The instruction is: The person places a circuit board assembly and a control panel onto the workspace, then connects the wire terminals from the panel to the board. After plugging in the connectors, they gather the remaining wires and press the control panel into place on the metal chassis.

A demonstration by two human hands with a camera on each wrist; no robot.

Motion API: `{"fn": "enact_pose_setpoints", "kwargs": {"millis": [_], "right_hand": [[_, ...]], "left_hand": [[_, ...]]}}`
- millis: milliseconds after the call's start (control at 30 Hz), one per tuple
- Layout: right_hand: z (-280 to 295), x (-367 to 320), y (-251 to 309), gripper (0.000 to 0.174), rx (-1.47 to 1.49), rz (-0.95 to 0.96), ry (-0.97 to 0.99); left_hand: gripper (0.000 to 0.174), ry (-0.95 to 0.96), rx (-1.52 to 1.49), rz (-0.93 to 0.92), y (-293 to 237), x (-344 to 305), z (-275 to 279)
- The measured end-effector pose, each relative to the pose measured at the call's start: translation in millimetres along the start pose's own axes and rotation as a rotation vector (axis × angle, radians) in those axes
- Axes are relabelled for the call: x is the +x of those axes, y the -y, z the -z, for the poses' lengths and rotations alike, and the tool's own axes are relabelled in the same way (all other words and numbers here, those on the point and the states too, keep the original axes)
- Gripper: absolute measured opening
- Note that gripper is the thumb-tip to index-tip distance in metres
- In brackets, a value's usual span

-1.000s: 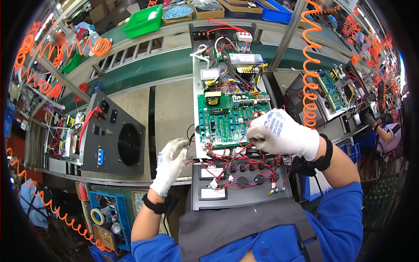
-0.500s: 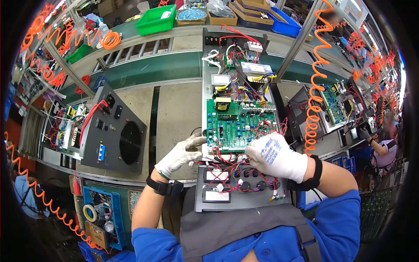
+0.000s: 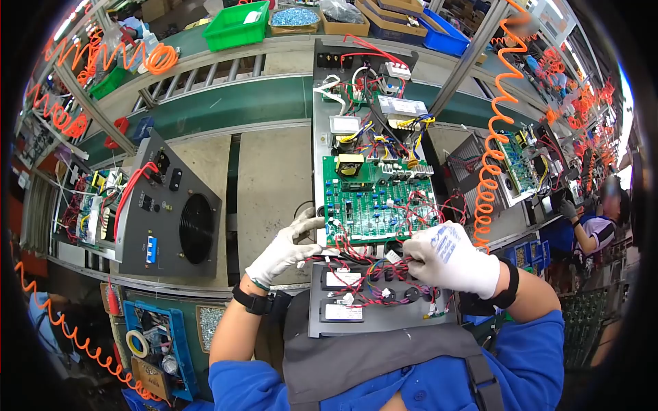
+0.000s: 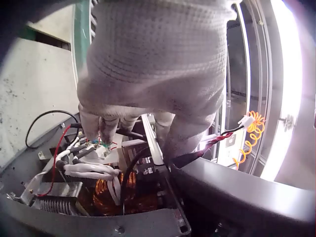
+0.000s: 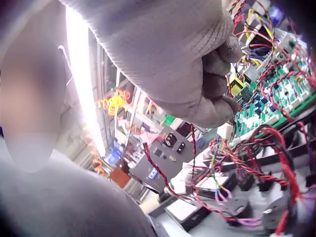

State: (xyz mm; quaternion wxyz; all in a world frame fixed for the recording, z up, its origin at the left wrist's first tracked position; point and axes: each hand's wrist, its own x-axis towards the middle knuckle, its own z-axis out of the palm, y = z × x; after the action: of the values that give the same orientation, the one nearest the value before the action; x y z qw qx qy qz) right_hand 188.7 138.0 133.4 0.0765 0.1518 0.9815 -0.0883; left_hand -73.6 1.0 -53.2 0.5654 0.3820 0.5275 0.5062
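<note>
A green circuit board [image 3: 370,212] full of small components lies on the metal mounting plate [image 3: 321,240] of an opened electrical unit. My gloved left hand [image 3: 286,248] holds the plate's near left corner. In the left wrist view a pale strip [image 4: 152,139] of that edge passes between its fingers and thumb. My right hand [image 3: 452,259], gloved and curled, pinches among red-and-black twisted wires [image 3: 411,212] over the board's near right edge; I cannot tell which wires. A white connector [image 5: 225,131] with coloured leads shows right at its fingertips. A dark front panel [image 3: 377,312] lies nearest my body.
A second unit with a fan grille [image 3: 197,229] stands at left, another opened unit [image 3: 517,161] at right. Orange coiled hose [image 3: 486,171] hangs right of the work. Behind are a green bin [image 3: 236,27] and blue bin [image 3: 445,32]. A blue tool tray [image 3: 161,342] sits lower left.
My left hand has moved right, from beside the unit onto the plate's corner. The right hand has come down from over the board to the wires at its near edge. The head view has shifted.
</note>
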Motion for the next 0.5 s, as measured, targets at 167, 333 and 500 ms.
{"fn": "enact_pose_setpoints", "kwargs": {"millis": [167, 333, 500], "right_hand": [[-0.2, 15.7, -19.3, 0.012, 0.159, -0.013, -0.028], [7.2, 19.1, -24.3, 0.012, 0.074, 0.005, -0.051], [-0.4, 6.4, -4.0, 0.009, 0.050, -0.015, 0.013]], "left_hand": [[0.076, 0.064, -0.100, 0.092, -19.2, -0.8, -4.5], [0.082, 0.080, 0.014, 0.010, -12.7, -2.5, -6.3], [0.075, -0.033, -0.055, -0.014, -1.3, 1.5, -15.7]]}}
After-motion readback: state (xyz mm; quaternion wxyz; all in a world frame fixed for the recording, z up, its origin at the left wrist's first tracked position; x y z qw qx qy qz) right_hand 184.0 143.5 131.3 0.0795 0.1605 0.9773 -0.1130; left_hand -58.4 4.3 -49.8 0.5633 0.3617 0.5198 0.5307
